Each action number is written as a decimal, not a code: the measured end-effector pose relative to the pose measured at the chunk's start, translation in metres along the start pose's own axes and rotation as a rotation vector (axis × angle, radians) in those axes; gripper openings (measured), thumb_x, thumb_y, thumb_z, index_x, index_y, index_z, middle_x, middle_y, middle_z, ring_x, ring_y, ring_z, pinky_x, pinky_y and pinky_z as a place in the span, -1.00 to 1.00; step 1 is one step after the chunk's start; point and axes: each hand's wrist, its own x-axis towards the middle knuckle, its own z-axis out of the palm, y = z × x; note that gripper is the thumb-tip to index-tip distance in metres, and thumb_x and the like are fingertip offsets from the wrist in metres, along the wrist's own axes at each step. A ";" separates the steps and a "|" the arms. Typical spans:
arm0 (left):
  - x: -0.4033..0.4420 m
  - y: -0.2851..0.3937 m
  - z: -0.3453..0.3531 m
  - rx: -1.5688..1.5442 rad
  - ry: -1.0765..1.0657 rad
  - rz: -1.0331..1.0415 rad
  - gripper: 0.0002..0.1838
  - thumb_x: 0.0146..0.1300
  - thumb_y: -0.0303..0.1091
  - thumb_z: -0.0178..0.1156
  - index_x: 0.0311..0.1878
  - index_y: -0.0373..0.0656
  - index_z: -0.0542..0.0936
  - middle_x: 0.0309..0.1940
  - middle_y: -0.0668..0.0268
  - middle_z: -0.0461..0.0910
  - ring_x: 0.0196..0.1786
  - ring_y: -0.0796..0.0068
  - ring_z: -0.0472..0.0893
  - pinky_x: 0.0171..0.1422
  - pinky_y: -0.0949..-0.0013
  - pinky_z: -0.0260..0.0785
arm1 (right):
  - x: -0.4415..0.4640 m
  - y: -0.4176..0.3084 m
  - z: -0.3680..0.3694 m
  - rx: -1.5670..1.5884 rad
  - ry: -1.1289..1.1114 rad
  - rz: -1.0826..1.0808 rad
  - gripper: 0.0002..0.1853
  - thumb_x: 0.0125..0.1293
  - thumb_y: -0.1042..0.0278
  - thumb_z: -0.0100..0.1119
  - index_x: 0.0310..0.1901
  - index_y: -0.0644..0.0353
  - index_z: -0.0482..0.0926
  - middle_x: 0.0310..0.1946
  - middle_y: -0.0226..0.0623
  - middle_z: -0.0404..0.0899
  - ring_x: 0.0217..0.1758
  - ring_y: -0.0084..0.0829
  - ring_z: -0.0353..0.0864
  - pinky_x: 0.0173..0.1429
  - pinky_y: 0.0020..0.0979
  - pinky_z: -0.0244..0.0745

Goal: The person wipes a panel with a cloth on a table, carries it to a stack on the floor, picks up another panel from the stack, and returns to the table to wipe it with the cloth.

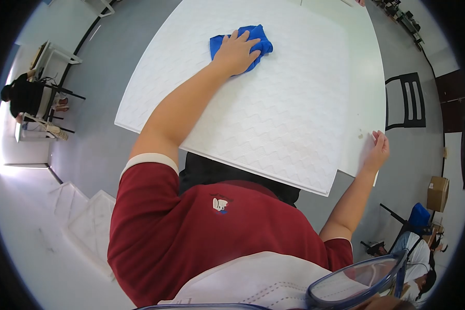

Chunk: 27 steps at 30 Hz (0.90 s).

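My left hand lies on a blue cloth, palm down with its fingers spread, pressing it against a white slab with a raised wavy pattern. The cloth is crumpled and sticks out around the fingers. My right hand is at the right edge of the white table, beside the slab. Its fingers are loosely curled together, and nothing shows in them. Some small brownish spots mark the tabletop near that hand.
The slab's front edge overhangs the table close to my body. A black chair stands to the right, with a cardboard box farther down. One person sits at the far left, another person at lower right. White panels lie lower left.
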 end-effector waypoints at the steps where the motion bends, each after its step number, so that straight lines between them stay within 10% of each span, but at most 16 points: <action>1: 0.000 -0.001 0.002 -0.004 0.013 0.004 -0.53 0.31 -0.06 -0.05 0.25 0.05 0.36 0.35 0.12 0.15 0.40 -0.03 0.06 0.42 0.01 -0.07 | 0.001 0.001 -0.001 -0.010 -0.002 -0.012 -0.71 0.34 0.22 0.00 -0.16 0.29 0.56 -0.30 -0.33 0.62 -0.19 -0.62 0.51 -0.05 -0.58 0.32; 11: -0.007 -0.045 -0.032 0.044 -0.085 -0.010 -0.53 0.30 -0.11 -0.01 0.23 -0.05 0.37 0.32 0.11 0.20 0.39 0.08 0.11 0.40 0.22 0.04 | 0.002 0.003 -0.001 -0.066 0.002 -0.039 -0.72 0.32 0.24 0.01 -0.20 0.32 0.55 -0.32 -0.26 0.60 -0.22 -0.53 0.53 -0.07 -0.51 0.38; 20: -0.016 -0.100 -0.021 0.060 0.000 -0.156 -0.45 0.30 0.05 -0.06 0.28 0.00 0.32 0.34 0.06 0.14 0.39 -0.08 0.07 0.39 -0.08 -0.07 | 0.003 0.005 0.000 -0.045 0.004 0.001 -0.72 0.33 0.23 0.00 -0.18 0.30 0.55 -0.30 -0.27 0.60 -0.20 -0.51 0.53 -0.04 -0.52 0.37; 27: -0.019 -0.113 -0.030 -0.190 0.152 -0.163 -0.51 0.29 -0.08 -0.01 0.17 -0.22 0.40 0.20 0.03 0.34 0.29 0.09 0.28 0.34 0.21 0.10 | 0.002 0.005 -0.002 0.012 -0.012 -0.014 -0.70 0.34 0.23 0.01 -0.17 0.34 0.54 -0.31 -0.25 0.60 -0.20 -0.50 0.54 -0.04 -0.53 0.40</action>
